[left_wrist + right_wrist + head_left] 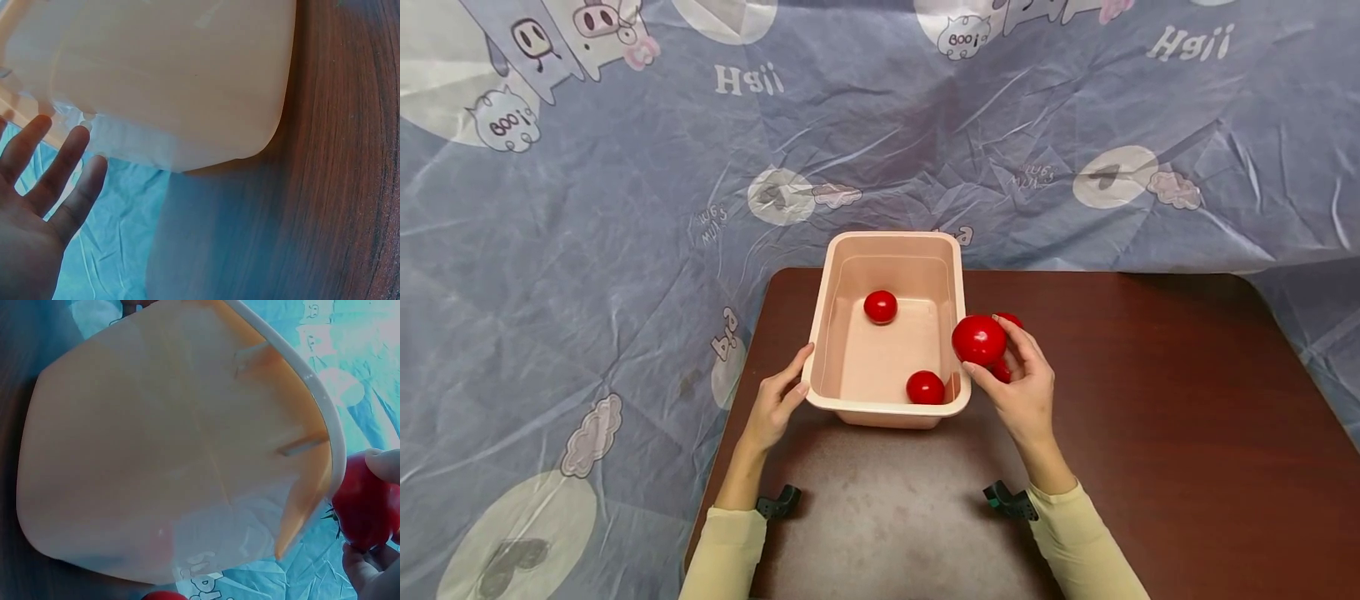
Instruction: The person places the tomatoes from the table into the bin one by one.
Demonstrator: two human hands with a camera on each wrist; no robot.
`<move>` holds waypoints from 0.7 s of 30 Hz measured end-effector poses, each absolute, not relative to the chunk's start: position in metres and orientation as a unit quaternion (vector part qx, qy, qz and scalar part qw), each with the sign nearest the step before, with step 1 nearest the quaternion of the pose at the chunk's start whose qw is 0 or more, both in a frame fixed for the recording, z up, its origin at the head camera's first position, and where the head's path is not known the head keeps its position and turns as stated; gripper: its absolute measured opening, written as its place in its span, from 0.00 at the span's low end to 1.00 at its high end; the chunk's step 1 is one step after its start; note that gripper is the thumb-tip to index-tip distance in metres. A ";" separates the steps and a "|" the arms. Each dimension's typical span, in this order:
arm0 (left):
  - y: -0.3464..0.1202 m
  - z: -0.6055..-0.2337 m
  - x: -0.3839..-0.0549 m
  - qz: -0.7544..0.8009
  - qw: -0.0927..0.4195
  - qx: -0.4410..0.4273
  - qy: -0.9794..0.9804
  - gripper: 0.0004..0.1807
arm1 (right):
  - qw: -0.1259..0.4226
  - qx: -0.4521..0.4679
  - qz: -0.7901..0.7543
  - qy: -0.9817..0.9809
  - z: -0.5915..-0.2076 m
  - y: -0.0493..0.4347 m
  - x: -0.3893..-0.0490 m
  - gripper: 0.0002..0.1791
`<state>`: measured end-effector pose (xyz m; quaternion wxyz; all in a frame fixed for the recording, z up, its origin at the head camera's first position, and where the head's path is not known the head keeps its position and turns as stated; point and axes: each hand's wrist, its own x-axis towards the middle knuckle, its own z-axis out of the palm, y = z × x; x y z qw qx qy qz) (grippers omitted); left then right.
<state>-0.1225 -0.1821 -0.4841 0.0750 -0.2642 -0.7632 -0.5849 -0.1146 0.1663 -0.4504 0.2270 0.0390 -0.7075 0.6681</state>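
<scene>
A pale pink plastic bin (891,408) stands on the table, with one tomato (881,307) toward its far end and another tomato (925,388) in its near right corner. My right hand (1026,392) holds a large red tomato (979,339) between thumb and fingers at the bin's right rim. Its green calyx shows in the right wrist view, where the held tomato (365,503) is just outside the rim. At the bin's left side, my left hand (777,406) touches the rim with spread, fairly straight fingers (53,181).
Behind the right hand, more red tomatoes (1011,319) lie partly hidden on the table, right of the bin. The brown wooden table (1165,400) stretches off to the right. A blue-grey printed sheet (880,125) hangs behind and to the left.
</scene>
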 end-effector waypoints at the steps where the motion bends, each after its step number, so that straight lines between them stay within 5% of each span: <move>1: -0.182 -0.484 -0.122 -0.584 0.074 -0.265 -0.764 0.30 | 0.226 0.040 0.668 -0.708 -0.450 0.165 -0.115 0.40; 21: -0.190 -0.518 -0.135 -0.610 0.071 -0.266 -0.743 0.32 | 0.185 0.042 0.673 -0.715 -0.448 0.144 -0.126 0.40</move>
